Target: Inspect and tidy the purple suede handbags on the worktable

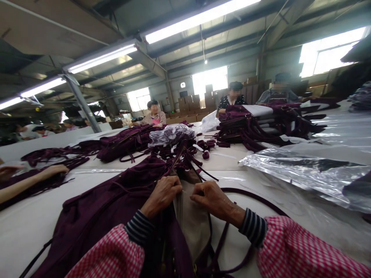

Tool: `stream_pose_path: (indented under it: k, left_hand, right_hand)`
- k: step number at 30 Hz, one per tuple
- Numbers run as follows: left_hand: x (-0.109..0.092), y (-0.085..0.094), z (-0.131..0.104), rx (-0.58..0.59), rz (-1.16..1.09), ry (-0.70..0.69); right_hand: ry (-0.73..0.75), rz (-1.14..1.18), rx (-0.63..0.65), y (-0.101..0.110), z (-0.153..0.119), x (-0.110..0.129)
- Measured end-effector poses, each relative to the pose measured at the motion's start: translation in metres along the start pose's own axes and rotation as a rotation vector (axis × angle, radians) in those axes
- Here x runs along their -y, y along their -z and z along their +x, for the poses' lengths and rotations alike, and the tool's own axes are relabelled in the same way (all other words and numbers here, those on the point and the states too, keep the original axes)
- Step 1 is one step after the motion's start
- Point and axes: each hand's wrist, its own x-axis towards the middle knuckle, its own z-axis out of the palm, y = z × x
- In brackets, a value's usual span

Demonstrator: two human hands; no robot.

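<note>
Biggest thing here is the white table (17, 231), which runs off in pretty much every direction. Three people (223, 101) are along its far edge. Near that edge, right of the middle, there's a fat stack of purple bags (261, 123) with pale sheets between them. Clear plastic sheeting (313, 170) is spread toward the right edge, all crinkly and shiny. Left of the middle, also on the far side, is a messy heap of purple pieces (121, 143).

The purple bag (101, 208) being handled lies at the near edge, main body flopped to the left, opening in the middle with its beige lining (193, 220) showing. A wad of clear plastic (172, 133) sits just beyond it, and a co-worker's forearm (29, 185) reaches in from the left edge, hand on some dark purple stuff.

Down to the hands: the left hand (165, 193) is curled closed, gripping the left side of the bag's opening. The right hand (213, 199) is closed too, thumb against bent fingers, pinching the lining's right side. How much fabric it's got, I can't tell.

Smaller again, a thin dark strap (257, 197) loops out right of the bag, and tiny rolled straps (205, 155) are scattered past its top.
</note>
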Motion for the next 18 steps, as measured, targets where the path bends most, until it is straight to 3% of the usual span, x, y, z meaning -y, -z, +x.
stream_pose_path:
  k: [4, 9, 18]
  left_hand:
    - [0.001, -0.002, 0.002, -0.009, -0.003, 0.017]
    - [0.003, -0.007, 0.001, -0.027, -0.011, 0.031]
    - [0.005, -0.009, -0.003, -0.052, -0.022, 0.018]
  right_hand:
    - [-0.107, -0.006, 0.017, -0.008, 0.001, 0.008]
    - [-0.304, 0.221, 0.145, -0.012, 0.006, -0.001]
    - [-0.356, 0.311, 0.202, -0.025, 0.01, -0.008]
